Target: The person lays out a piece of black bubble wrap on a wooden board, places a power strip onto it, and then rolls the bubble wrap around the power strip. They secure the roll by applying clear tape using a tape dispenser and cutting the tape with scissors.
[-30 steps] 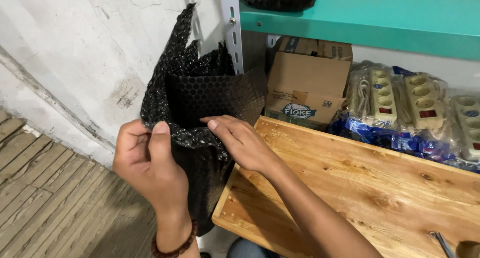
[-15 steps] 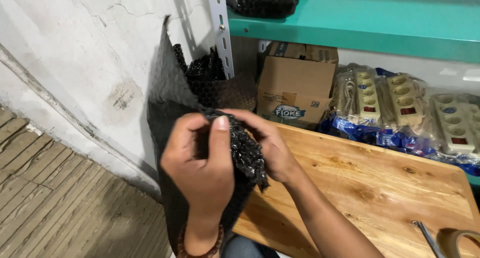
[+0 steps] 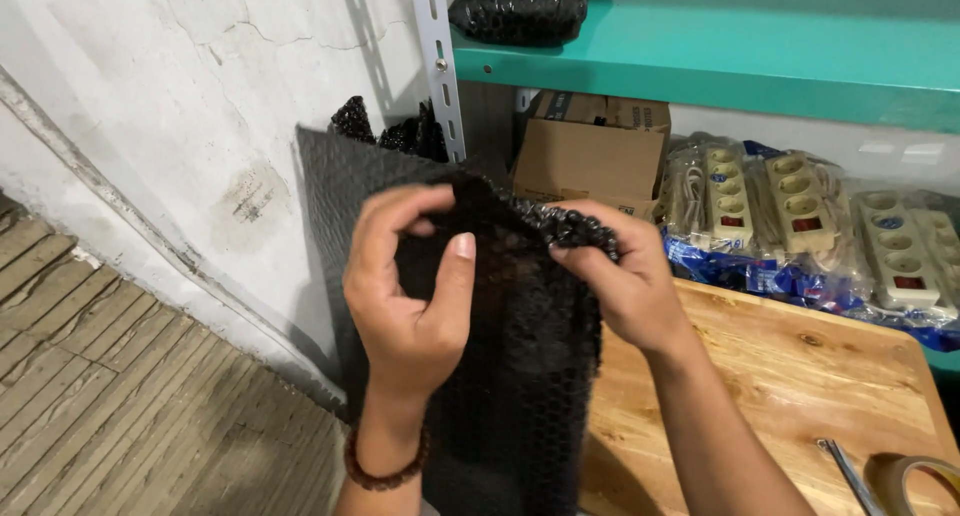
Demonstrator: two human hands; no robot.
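Note:
Both my hands hold a sheet of black bubble wrap (image 3: 520, 376) in front of me, at the left edge of a wooden table (image 3: 800, 376). My left hand (image 3: 410, 296) grips the sheet's upper edge, thumb pressed onto its front. My right hand (image 3: 620, 276) pinches the folded top right corner. The wrap hangs down between my forearms and hides whatever may lie inside it. A beaded bracelet (image 3: 385, 471) sits on my left wrist.
A cardboard box (image 3: 590, 161) and plastic-wrapped cream power strips (image 3: 800, 216) sit at the back under a teal shelf (image 3: 720, 61). A black wrapped bundle (image 3: 515, 6) lies on that shelf. Tape roll (image 3: 915, 481) and scissors (image 3: 845, 471) lie at the table's near right. Cracked white wall on the left.
I have raised the bubble wrap and brought both hands together at its top edge; the sheet now hangs flatter and closer to the camera.

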